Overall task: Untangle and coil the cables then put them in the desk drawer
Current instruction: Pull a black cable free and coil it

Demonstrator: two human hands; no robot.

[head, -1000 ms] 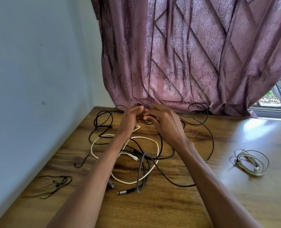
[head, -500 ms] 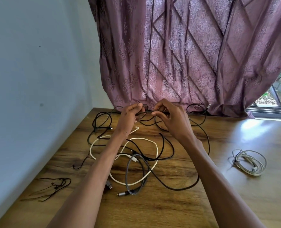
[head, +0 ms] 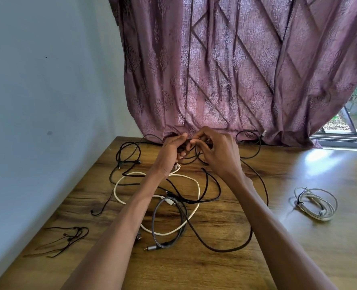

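Black cable [head: 254, 208] pinched between our left hand [head: 173, 152] and right hand [head: 217, 152], its tangle sprawling below the grip; one coiled cable [head: 315, 203] lies right, nothing stowed yet.

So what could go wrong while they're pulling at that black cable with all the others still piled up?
The left hand and right hand both pinch the black cable, which loops through the white cable and grey braided cable. Pulling could tighten the knot rather than free it. It might also drag the pile along the desk. The black cable's far loop lies against the curtain and may snag its hem.
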